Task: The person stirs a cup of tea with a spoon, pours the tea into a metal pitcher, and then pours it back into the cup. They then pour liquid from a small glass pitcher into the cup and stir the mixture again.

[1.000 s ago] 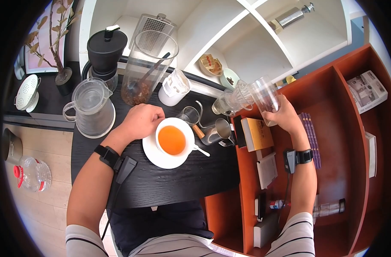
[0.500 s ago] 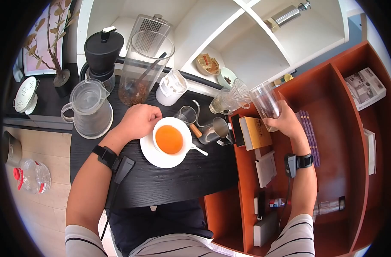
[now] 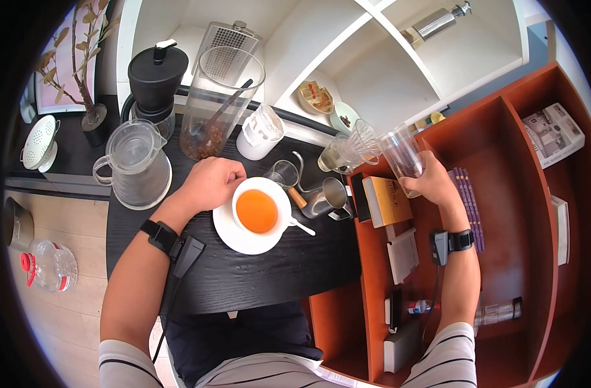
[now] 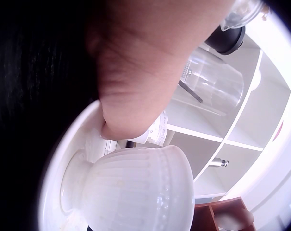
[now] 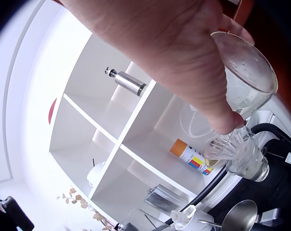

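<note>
My left hand [image 3: 211,184] grips the far left rim of a white saucer [image 3: 237,244]; its fingertips are partly hidden. On the saucer stands a white ribbed cup [image 4: 140,187] of orange-amber liquid, with a white spoon handle [image 3: 303,227] sticking out to the right. Out to the right, above the books, my right hand [image 3: 436,181] holds a tall clear drinking glass [image 3: 397,152] at a tilt. Its thumb and fingers wrap the glass near one end. A ribbed glass dripper [image 3: 362,145] on a small glass server is just left of the glass.
A metal pitcher [image 3: 328,197], white filter-topped cup [image 3: 260,139], tall glass cylinder [image 3: 211,110], glass jug [image 3: 140,168] and black grinder [image 3: 156,81] crowd the black table [image 3: 257,284]. A red-brown bookshelf [image 3: 489,194] with books adjoins its right side.
The right hand has shifted slightly right and nearer the body with the glass. The left hand stays at the saucer; the head view has moved a little.
</note>
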Tool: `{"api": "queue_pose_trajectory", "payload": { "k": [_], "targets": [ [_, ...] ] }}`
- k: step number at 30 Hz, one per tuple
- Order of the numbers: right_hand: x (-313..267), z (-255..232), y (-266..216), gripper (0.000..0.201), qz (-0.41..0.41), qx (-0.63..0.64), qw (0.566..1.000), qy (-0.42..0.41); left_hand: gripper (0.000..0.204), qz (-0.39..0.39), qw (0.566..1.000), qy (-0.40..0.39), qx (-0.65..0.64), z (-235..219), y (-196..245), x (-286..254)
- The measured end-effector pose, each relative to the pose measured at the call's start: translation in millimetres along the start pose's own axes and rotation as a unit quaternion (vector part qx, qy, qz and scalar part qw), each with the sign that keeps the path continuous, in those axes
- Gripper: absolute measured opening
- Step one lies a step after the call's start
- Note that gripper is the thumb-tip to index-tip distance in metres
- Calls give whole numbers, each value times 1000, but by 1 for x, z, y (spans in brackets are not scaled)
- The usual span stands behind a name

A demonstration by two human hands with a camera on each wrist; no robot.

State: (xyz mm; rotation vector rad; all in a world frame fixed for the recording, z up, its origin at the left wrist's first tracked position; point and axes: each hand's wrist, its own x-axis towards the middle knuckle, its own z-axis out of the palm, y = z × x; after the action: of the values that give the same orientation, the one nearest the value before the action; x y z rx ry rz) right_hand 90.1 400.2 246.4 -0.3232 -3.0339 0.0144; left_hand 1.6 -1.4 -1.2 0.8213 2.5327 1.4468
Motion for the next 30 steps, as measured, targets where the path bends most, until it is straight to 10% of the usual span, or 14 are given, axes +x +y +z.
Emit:
{"api": "queue_pose_trajectory", "payload": {
  "k": [30],
  "targets": [
    [4, -5, -5, 79, -9, -87, 996, 17, 13, -5, 1000, -3, -3, 0, 1, 0]
  ]
}}
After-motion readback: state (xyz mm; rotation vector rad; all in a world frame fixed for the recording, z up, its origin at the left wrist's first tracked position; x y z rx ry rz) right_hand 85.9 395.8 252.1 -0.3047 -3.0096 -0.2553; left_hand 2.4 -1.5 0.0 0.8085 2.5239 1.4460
